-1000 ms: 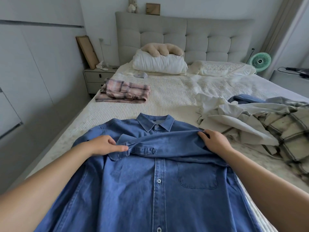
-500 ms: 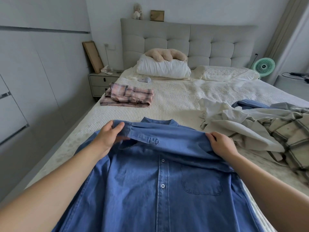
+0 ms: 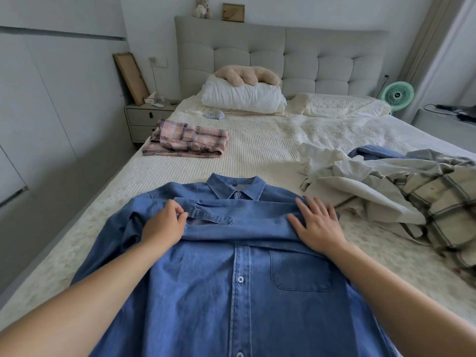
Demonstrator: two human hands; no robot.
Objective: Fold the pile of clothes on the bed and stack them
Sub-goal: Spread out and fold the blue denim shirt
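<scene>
Sleeve (image 3: 239,222) now lies flat across the denim shirt (image 3: 231,292) chest, no longer lifted. Left hand (image 3: 164,225) pinches the cuff; right hand (image 3: 318,225) presses flat, fingers spread. Shirt spread on the bed (image 3: 257,155); other sleeve likely next, unfolded pile (image 3: 386,186) waiting.

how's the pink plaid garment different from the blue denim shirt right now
The pink plaid garment is already folded into a compact bundle; the blue denim shirt lies spread out, one sleeve laid across its chest. The plaid one sits untouched near the bed's far left edge; the denim one is close by, with the left hand pinching its cuff and the right hand pressing flat on it. Both lie on the bed.
</scene>
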